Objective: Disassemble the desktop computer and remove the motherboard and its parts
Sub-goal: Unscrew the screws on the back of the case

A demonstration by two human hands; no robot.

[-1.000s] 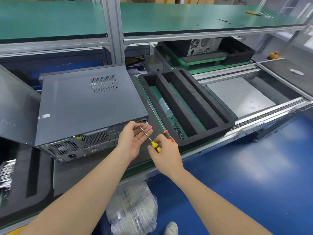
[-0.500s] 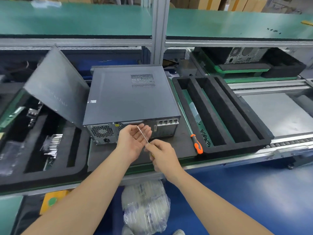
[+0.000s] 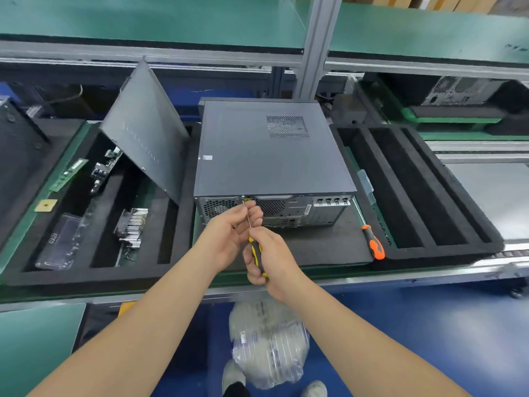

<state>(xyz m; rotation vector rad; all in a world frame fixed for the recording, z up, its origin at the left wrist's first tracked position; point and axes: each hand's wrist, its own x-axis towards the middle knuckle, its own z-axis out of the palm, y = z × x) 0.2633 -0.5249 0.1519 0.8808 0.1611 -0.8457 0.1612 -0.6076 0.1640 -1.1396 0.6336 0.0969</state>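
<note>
At nine o'clock, parts tray [image 3: 86, 277]: a loose panel [image 3: 146, 130] leans over it, close to the case's left edge.
Left hand [image 3: 229, 230]: fingers curl round the screwdriver [image 3: 256, 250] shaft.
Change: the tip lay across the palm a moment ago and now meets a rear screw, so cover removal is probably starting.
Right hand [image 3: 274, 262]: grips the handle.
Desktop computer [image 3: 269, 156]: twelve o'clock, cover on.
Room: bare mat [image 3: 320, 247] toward three o'clock, up to the orange screwdriver [image 3: 373, 243].

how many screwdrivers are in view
2. A yellow-handled screwdriver is gripped in the right hand, its tip at the computer rear panel; an orange-handled screwdriver lies on the black mat right of the computer. Others may be hidden.
</note>
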